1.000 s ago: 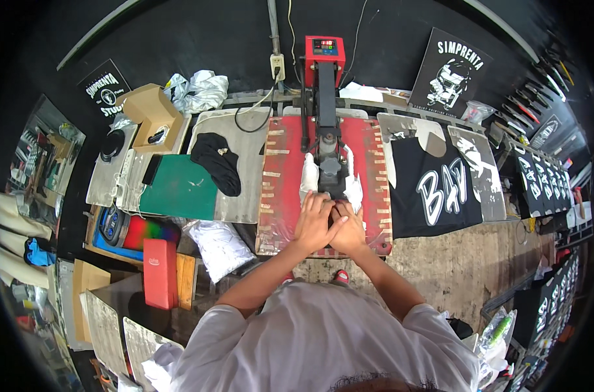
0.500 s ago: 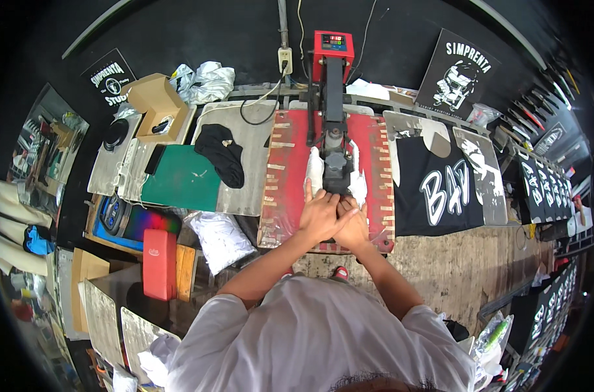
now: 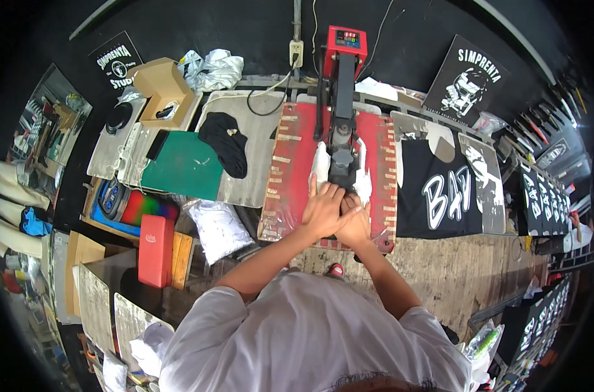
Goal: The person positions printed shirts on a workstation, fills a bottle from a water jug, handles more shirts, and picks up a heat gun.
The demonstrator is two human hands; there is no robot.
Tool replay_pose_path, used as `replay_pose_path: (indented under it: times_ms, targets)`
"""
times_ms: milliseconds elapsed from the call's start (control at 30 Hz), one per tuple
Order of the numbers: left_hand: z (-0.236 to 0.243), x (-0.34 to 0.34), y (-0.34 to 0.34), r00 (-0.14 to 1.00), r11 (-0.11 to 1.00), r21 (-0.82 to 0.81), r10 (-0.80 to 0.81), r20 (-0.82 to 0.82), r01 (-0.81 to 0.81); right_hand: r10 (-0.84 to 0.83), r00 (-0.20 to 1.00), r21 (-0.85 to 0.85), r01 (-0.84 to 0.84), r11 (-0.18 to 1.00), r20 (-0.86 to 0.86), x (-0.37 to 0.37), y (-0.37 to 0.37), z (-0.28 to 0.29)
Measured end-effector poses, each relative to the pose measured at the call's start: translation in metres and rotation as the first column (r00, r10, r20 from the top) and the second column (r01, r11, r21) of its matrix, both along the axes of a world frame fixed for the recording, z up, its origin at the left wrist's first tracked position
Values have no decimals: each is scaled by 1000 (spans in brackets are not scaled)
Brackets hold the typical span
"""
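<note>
At the front of a heat press (image 3: pixel 342 160) with a red control box and a dark arm, my two hands are close together. White cloth (image 3: pixel 320 163) shows along both sides of the dark press head. My left hand (image 3: pixel 325 210) is palm down, its fingers bent over the cloth's near end and its little finger spread onto the left side. The thumb lies across my right hand (image 3: pixel 354 227). My right hand is closed beside it at the same near end, its fingers partly hidden. Beneath lies a red board (image 3: pixel 290 189) with tape strips along its edges.
A black printed shirt (image 3: pixel 434 189) lies on a board to the right. On the left are a black cloth (image 3: pixel 226 144), a green sheet (image 3: pixel 182 163), an open cardboard box (image 3: pixel 163 104), a white plastic bag (image 3: pixel 218 228) and a red case (image 3: pixel 156 251).
The whole view has shifted slightly, so the press appears farther right. Both hands stay together at the front of the press, with little change in their pose.
</note>
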State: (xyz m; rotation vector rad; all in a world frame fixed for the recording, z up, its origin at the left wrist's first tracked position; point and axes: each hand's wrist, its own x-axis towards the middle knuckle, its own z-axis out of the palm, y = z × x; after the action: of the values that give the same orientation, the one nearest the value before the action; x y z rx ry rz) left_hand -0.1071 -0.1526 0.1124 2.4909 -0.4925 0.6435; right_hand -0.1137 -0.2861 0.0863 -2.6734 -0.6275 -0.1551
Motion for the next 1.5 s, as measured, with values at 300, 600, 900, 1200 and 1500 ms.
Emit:
replay_pose_path:
  times_ms: [300, 600, 900, 1200, 1500]
  targets:
    - [3, -3, -1, 990, 995, 98, 38, -136, -25, -21, 1000, 5, 21, 1000, 23, 4, -1, -7]
    - [-3, -4, -4, 999, 1000, 23, 17, -50, -15, -48, 999, -67, 46, 997, -26, -3, -2, -4]
    - [-9, 4, -3, 998, 1000, -4, 20, 65, -19, -18, 999, -65, 20, 998, 30, -1, -1, 3]
    - [0, -2, -3, 983, 986, 167, 55, -173, -26, -25, 1000, -45, 25, 999, 2, 1, -1, 3]
    - [-2, -2, -3, 996, 999, 31, 15, -84, -12, -32, 999, 22, 31, 999, 11, -2, -1, 1]
